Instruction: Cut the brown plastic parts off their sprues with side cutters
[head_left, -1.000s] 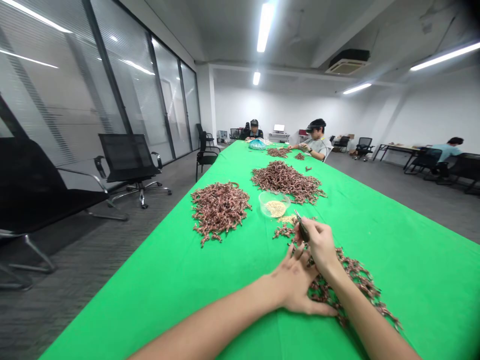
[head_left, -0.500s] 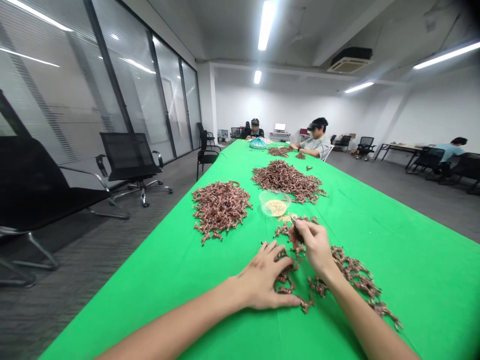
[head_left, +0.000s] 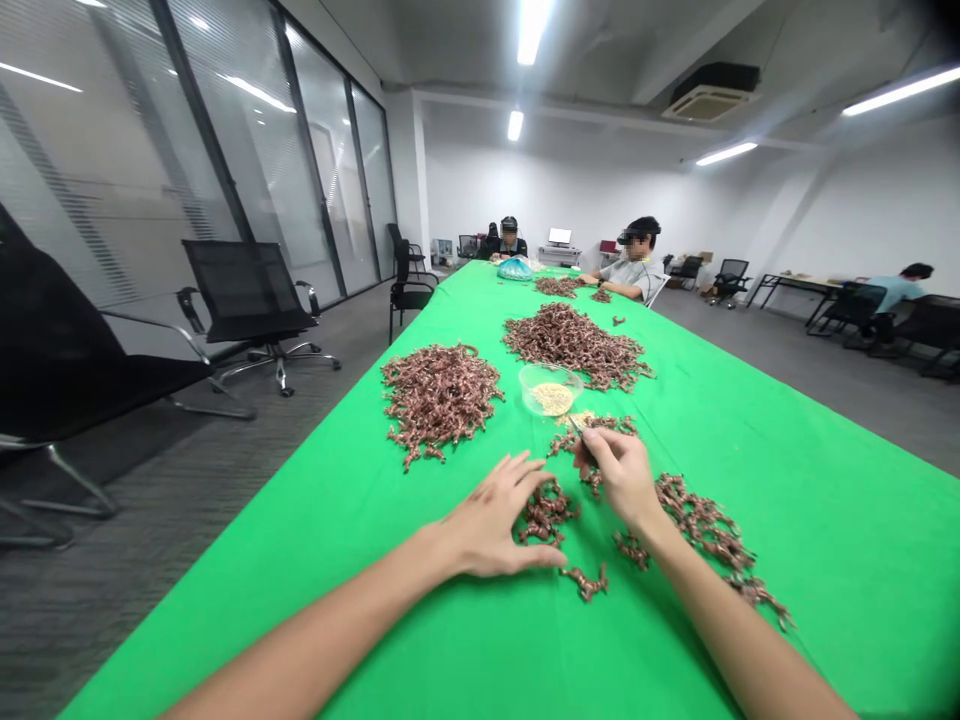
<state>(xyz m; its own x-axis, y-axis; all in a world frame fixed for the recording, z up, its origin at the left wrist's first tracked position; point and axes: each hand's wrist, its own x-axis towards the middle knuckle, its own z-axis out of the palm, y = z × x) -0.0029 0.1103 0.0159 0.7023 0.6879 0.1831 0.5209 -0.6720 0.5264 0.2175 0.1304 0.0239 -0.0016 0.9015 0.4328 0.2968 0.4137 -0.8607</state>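
Note:
My left hand [head_left: 495, 520] rests on the green cloth, fingers spread, curved around a small cluster of brown figures [head_left: 549, 512] that look like little animals with legs. Close to its thumb tip lies one loose figure [head_left: 589, 582]. My right hand [head_left: 624, 478] is closed around dark tweezers [head_left: 579, 428], whose thin tip points toward the pale grains on the cloth. A clear round bowl [head_left: 529, 393] holds pale grains [head_left: 553, 399] just beyond the tip. More figures [head_left: 701, 525] lie scattered beside my right forearm.
A heap of brown figures [head_left: 441, 400] stands left of the bowl, a larger heap [head_left: 576, 345] behind it. Further along the green table are a blue plastic bag [head_left: 515, 268] and two seated people [head_left: 634, 265]. Black chairs [head_left: 251, 290] line the left side.
My left hand has slid left, together with the figures beside it, uncovering the loose figure near its thumb. The right hand with the tweezers has shifted slightly. The view has tilted a little downward.

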